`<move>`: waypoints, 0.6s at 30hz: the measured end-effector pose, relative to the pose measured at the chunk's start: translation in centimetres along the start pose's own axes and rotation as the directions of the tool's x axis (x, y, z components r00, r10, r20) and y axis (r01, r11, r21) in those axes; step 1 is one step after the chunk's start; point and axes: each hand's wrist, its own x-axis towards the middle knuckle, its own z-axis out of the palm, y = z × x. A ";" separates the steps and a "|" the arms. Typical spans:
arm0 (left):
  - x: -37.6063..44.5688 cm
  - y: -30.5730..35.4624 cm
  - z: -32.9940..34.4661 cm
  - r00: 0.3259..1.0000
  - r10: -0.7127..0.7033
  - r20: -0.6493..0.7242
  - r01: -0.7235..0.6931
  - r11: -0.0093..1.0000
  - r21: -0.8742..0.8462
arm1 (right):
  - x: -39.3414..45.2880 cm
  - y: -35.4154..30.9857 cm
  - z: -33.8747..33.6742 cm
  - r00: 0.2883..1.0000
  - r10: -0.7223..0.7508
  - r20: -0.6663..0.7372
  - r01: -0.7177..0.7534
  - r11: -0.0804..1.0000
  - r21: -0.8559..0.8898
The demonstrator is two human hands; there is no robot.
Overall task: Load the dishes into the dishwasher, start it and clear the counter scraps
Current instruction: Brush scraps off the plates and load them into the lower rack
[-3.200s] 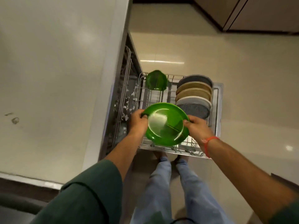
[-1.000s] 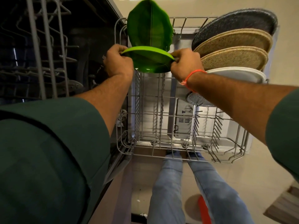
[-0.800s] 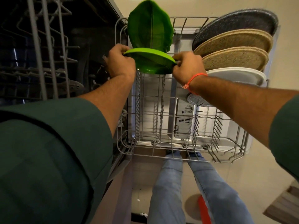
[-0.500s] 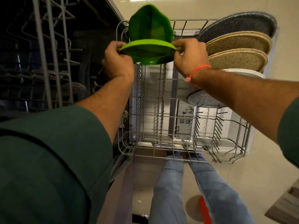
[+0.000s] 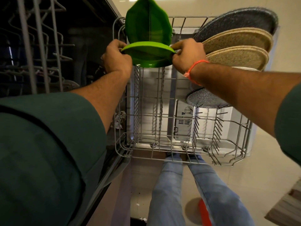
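Pale glossy floor tiles (image 5: 211, 5) spread beneath the open dishwasher, whose grey wire lower rack (image 5: 184, 150) is pulled out in front of us. We hold a round bright-green plastic plate (image 5: 146, 54) by its two opposite edges: our left hand (image 5: 116, 57) pinches the left rim between thumb and curled fingers, and our right hand (image 5: 187, 57), the wrist tied with an orange thread band (image 5: 194, 66), pinches the right rim the same way. The plate hangs over the far left rows of tines, just in front of a leaf-shaped dark-green plate (image 5: 147, 22) already standing upright at the rack's far end.

Loading looks to us well under way. On the right side, a speckled dark-grey round plate (image 5: 239, 18), two woven-textured tan plates (image 5: 236, 38) and, lower down, a speckled grey dish (image 5: 205, 98) are slotted in. We judge the green plate not yet seated. Much of the near rack has open tines. Starting the machine and clearing the counter scraps remain; the counter is out of sight.
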 end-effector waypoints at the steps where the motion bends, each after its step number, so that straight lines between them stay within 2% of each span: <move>1: 0.0 0.1 -0.1 1.000 -0.003 0.003 0.003 1.000 0.021 | 0.0 0.0 -0.1 1.000 -0.005 0.002 0.005 1.000 -0.007; 8: -0.3 -0.7 0.3 0.996 0.011 0.083 -0.026 0.984 0.179 | -0.8 1.0 0.9 0.998 -0.018 0.057 0.024 0.994 -0.107; 15: 0.0 -1.3 1.4 0.990 -0.037 0.134 0.005 0.973 0.232 | -0.3 1.6 2.3 0.997 -0.009 0.072 0.019 0.989 -0.144; 18: -0.5 -1.7 1.4 0.983 -0.057 0.173 0.020 0.978 0.205 | -0.7 1.7 2.4 0.995 -0.004 0.103 0.018 0.990 -0.140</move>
